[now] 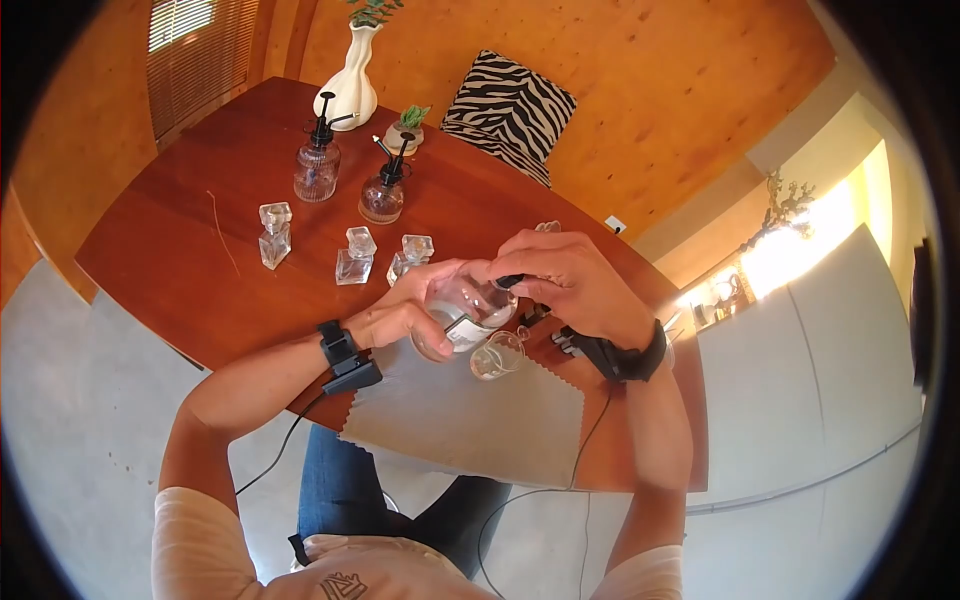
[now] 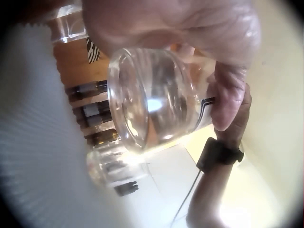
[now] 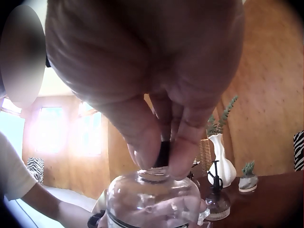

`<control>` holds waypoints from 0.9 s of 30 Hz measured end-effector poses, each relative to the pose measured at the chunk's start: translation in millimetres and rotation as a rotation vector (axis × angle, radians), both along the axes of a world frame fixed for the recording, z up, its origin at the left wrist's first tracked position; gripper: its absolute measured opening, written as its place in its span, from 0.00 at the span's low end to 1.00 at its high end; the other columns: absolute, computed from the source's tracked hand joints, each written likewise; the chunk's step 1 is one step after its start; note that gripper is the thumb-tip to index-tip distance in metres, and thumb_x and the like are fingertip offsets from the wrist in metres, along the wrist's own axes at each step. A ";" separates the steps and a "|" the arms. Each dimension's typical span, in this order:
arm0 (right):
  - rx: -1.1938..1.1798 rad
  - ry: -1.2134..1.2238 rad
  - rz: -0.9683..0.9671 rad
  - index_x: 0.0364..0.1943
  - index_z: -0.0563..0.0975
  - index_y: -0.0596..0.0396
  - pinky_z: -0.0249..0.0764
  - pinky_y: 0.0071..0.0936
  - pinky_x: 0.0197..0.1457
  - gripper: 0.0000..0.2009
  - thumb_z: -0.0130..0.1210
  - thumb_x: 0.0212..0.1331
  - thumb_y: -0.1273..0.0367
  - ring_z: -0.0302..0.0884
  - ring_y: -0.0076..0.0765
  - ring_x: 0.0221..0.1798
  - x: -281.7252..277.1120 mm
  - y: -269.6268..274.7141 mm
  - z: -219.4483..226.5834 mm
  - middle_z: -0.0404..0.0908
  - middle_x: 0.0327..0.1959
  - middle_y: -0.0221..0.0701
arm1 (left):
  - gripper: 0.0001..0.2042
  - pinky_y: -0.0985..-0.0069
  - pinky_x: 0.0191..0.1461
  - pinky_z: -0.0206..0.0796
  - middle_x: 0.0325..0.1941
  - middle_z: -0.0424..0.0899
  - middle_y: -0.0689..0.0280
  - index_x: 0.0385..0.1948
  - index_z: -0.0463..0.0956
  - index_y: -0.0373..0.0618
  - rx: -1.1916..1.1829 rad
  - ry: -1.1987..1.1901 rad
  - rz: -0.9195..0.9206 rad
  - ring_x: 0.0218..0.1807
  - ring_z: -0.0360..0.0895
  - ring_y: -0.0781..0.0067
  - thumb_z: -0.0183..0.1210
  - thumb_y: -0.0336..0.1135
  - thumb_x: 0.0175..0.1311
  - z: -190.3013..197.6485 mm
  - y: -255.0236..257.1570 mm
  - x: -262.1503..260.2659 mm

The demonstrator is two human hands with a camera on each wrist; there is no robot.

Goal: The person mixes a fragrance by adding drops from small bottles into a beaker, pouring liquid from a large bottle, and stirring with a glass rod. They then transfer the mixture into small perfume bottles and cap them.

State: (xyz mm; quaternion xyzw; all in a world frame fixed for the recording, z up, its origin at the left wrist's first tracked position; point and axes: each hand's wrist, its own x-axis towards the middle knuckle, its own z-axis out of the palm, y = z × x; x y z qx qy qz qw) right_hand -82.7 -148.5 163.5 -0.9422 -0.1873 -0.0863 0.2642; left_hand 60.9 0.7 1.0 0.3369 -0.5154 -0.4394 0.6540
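Note:
My left hand (image 1: 400, 308) holds a round clear glass bottle (image 1: 474, 302) tilted over the front of the table. Its thumb lies along a label with a dark border. In the left wrist view the broad glass base (image 2: 126, 99) faces the camera. At the bottle's neck, my right hand (image 1: 580, 283) pinches a small black cap (image 3: 163, 155) between thumb and fingers. In the right wrist view, the cap sits right at the glass mouth. Just below the hands stands a small clear glass vessel (image 1: 497, 357) with something pale and thin in it.
A grey cloth (image 1: 465, 425) with zigzag edges covers the table front. Several dark small bottles (image 2: 97, 111) stand right of it. Square glass bottles (image 1: 275, 242) line the left middle. Behind are two pump sprayers (image 1: 317, 172), a white vase (image 1: 350, 85) and a potted plant (image 1: 405, 130).

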 end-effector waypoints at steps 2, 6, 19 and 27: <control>0.001 0.044 -0.045 0.41 0.82 0.61 0.74 0.37 0.39 0.09 0.61 0.57 0.72 0.79 0.49 0.35 -4.6 4.4 2.8 0.82 0.32 0.43 | 0.47 0.69 0.65 0.67 0.54 0.82 0.61 0.68 0.67 0.44 -0.020 0.059 -0.101 0.60 0.77 0.67 0.70 0.22 0.32 0.5 -1.0 -1.6; -0.252 0.067 -0.280 0.38 0.82 0.61 0.73 0.37 0.34 0.10 0.61 0.61 0.67 0.79 0.48 0.30 -10.4 9.3 -4.4 0.81 0.27 0.43 | 0.46 0.70 0.67 0.65 0.55 0.82 0.62 0.66 0.68 0.43 0.055 0.066 -0.155 0.60 0.77 0.68 0.70 0.23 0.31 1.8 0.9 -0.1; -0.056 -0.033 -0.432 0.36 0.80 0.61 0.68 0.33 0.27 0.10 0.64 0.61 0.66 0.73 0.35 0.20 -8.5 11.3 -19.1 0.75 0.18 0.37 | 0.43 0.71 0.69 0.63 0.55 0.82 0.64 0.63 0.70 0.43 0.026 0.092 -0.022 0.61 0.77 0.68 0.68 0.21 0.32 5.6 1.9 0.3; -0.349 0.151 -0.565 0.38 0.81 0.61 0.68 0.28 0.30 0.10 0.64 0.61 0.67 0.71 0.27 0.24 -2.3 5.5 -18.9 0.79 0.23 0.32 | 0.45 0.71 0.69 0.64 0.56 0.82 0.63 0.66 0.69 0.41 0.094 0.004 -0.025 0.61 0.77 0.69 0.68 0.20 0.31 2.4 0.9 -0.2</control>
